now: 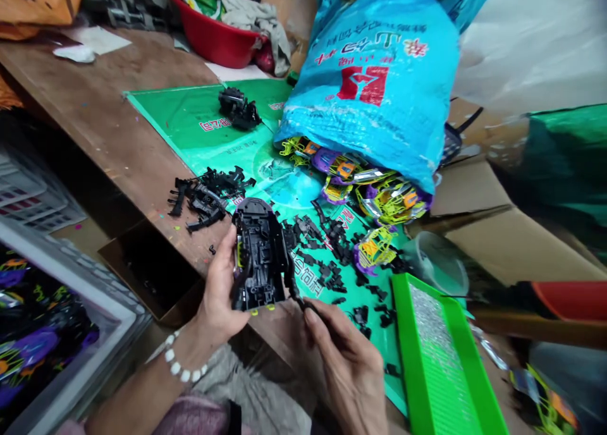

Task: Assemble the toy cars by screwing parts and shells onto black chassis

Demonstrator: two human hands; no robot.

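My left hand is closed round the left side of a toy car, which is held with its black underside up. The fingers of my right hand pinch a thin black plastic part that lies along the car's right edge. Whether this part is fixed to the car or only touches it, I cannot tell. Just beyond the car is a pile of black plastic parts. More small black parts lie scattered to its right.
A blue sack spills yellow, purple and orange toy car bodies onto a green sheet. Shiny small pieces fill part of a green tray at right. A red basin stands behind; a crate of toy cars is lower left.
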